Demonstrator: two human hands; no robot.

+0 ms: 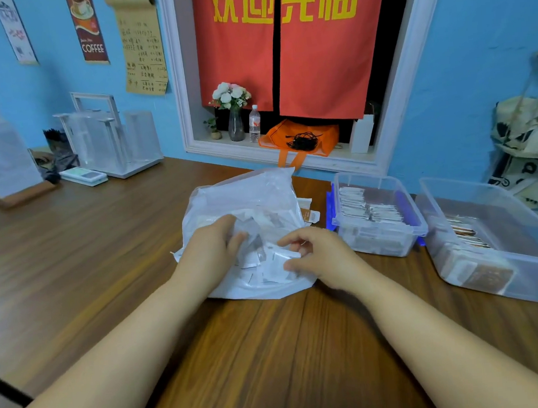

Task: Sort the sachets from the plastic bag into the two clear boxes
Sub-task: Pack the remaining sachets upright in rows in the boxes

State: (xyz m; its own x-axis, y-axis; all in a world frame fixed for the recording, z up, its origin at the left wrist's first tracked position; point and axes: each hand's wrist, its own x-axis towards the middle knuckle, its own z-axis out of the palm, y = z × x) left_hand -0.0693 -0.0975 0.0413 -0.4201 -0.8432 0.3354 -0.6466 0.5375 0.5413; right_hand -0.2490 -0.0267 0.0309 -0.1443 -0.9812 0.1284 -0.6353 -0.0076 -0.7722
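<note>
A translucent white plastic bag (pixel 248 202) lies on the wooden table, full of small white sachets (pixel 259 268). My left hand (pixel 212 252) rests on the bag's left side and grips the plastic. My right hand (pixel 320 254) is at the bag's right side, its fingers pinched on a white sachet (pixel 285 256). To the right stand two clear boxes. The nearer box (pixel 382 247) holds rows of white sachets. The farther-right box (pixel 506 286) holds brown sachets along its left side.
A brown sachet (pixel 310 215) lies on the table between the bag and the first box. A clear stand (pixel 104 142) and a scale (pixel 84 176) sit at the back left. An orange bag (pixel 299 138), a vase and a bottle rest on the window ledge.
</note>
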